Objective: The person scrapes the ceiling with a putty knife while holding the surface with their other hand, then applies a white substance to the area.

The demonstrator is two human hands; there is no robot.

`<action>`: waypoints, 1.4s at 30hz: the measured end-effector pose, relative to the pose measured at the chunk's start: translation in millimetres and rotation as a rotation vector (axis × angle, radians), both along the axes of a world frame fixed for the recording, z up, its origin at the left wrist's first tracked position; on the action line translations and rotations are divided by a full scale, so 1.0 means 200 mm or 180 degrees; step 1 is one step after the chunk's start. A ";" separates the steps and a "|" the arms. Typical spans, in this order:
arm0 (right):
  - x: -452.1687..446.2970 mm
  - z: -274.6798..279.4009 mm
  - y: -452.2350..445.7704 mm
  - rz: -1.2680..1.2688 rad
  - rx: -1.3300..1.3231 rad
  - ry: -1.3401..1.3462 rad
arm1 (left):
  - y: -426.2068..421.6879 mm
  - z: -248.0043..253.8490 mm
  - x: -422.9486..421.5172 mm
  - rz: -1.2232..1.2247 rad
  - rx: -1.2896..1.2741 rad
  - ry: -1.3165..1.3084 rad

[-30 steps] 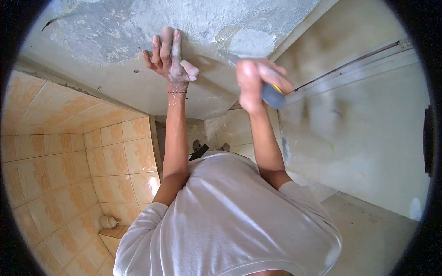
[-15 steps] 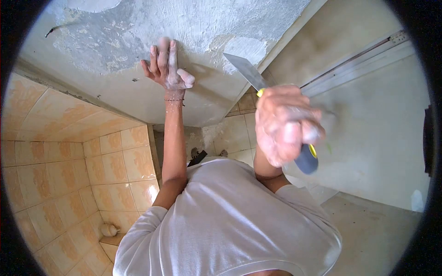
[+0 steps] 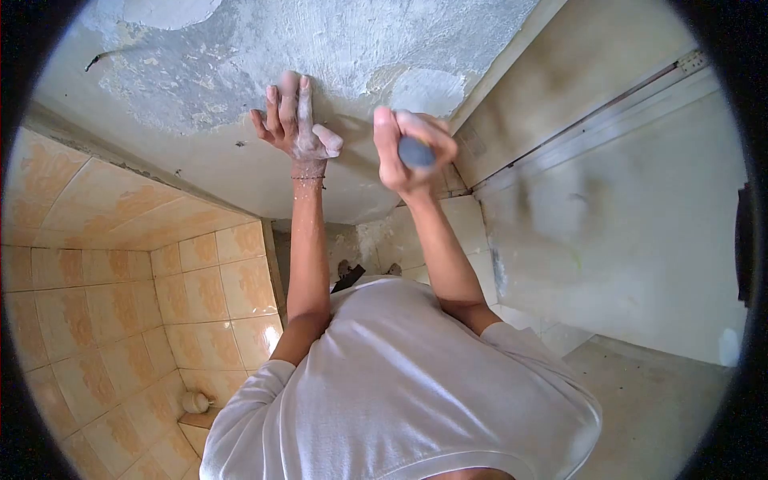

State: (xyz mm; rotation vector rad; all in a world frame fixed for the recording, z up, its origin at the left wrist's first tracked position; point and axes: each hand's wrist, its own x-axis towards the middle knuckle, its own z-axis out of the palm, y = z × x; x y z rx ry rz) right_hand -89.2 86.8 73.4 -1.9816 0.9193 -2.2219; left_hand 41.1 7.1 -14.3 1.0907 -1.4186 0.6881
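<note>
The dark grey, rounded tool handle (image 3: 416, 152) lay inside the bare right hand (image 3: 390, 152), which was clenched around it. Its butt faced the camera, so its long axis ran roughly along the line of sight; any blade was hidden behind the fist. The pale wall's rough, grey-white plaster patch (image 3: 320, 40) lay beyond both hands, and a smoother, whitish, rounded area (image 3: 428, 90) sat just past the right hand, the nearer of the two to it. The powder-dusted left hand (image 3: 298, 136) grasped nothing, its fingers spread against the wall near the patch's lower edge. Whether the tool touched the wall could not be told.

Half a second earlier, the right hand was lower and farther right, with a metal blade showing; the left hand had barely shifted on the wall.
</note>
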 end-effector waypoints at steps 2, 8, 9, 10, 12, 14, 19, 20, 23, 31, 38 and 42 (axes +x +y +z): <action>0.03 -0.06 -0.01 -0.0025 -0.0044 -0.0302 | 0.00 0.00 0.01 0.0063 0.0027 -0.0069; 0.00 0.22 0.19 0.1162 -0.0952 -0.0442 | -0.03 -0.01 0.00 -0.0033 -0.0237 0.0004; -0.02 0.20 0.16 0.0922 -0.1088 -0.0080 | -0.03 0.00 -0.01 -0.0043 -0.0243 0.0037; 0.00 0.16 0.09 0.0922 -0.1091 -0.0086 | -0.03 0.00 -0.01 -0.0048 -0.0249 0.0070; 0.04 0.05 -0.02 0.0111 -0.0638 0.0028 | -0.03 0.00 -0.01 -0.0049 -0.0271 0.0085; -0.01 0.02 0.01 0.0050 -0.0406 0.0006 | -0.03 -0.02 -0.01 -0.0052 -0.0285 0.0091; -0.06 0.19 0.14 0.1327 -0.0996 -0.0133 | -0.05 -0.01 -0.01 -0.0231 -0.0447 0.0176; -0.07 0.19 0.14 0.1275 -0.1006 0.0072 | -0.05 -0.01 -0.01 -0.0230 -0.0447 0.0176; -0.02 0.03 -0.01 0.0587 -0.0697 -0.0035 | -0.04 -0.01 -0.01 -0.0105 -0.0220 0.0114; -0.12 0.16 0.13 0.1157 -0.1216 0.0069 | -0.02 -0.01 0.00 -0.0061 -0.0147 0.0056; -0.14 0.12 0.14 0.1436 -0.0947 -0.0089 | -0.05 -0.03 0.00 -0.0047 -0.0187 0.0068; -0.08 0.10 0.13 0.1474 -0.1125 0.0129 | -0.05 -0.02 0.00 -0.0131 -0.0390 0.0127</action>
